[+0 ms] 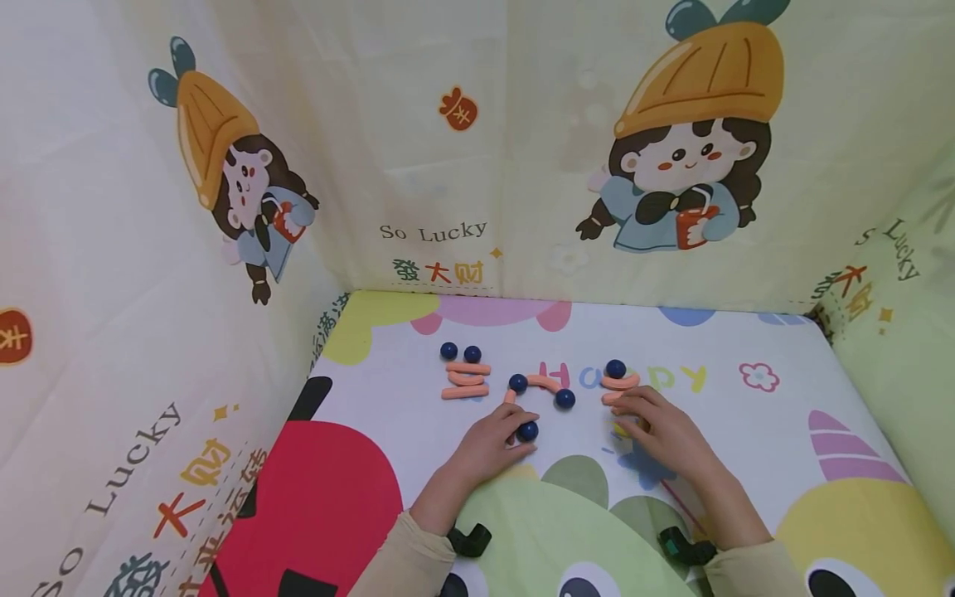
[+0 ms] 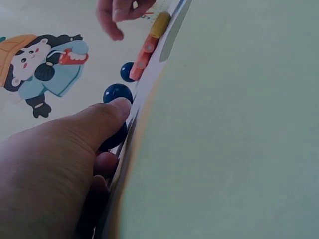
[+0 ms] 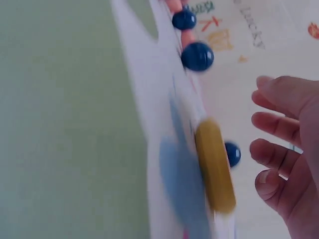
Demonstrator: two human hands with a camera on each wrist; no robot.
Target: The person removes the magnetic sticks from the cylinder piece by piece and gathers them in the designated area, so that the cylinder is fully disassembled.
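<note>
My left hand (image 1: 488,446) pinches a shiny blue ball (image 1: 527,431) between thumb and fingers, low over the table. Just beyond it, a blue ball (image 1: 518,383), a curved pink rod (image 1: 545,382) and another blue ball (image 1: 564,399) form an arc, with a pink rod partly hidden by the fingers. On the right side, my right hand (image 1: 666,429) hovers with loosely bent fingers and nothing in them. Close to its fingertips lie pink rods (image 1: 621,382), a blue ball (image 1: 615,368) and a yellow rod (image 3: 215,167).
At the back left are two blue balls (image 1: 448,351) above a stack of pink rods (image 1: 466,393), straight and curved. The table mat (image 1: 433,439) carries printed cartoon shapes and letters. Printed cloth walls (image 1: 537,166) stand at the back and sides.
</note>
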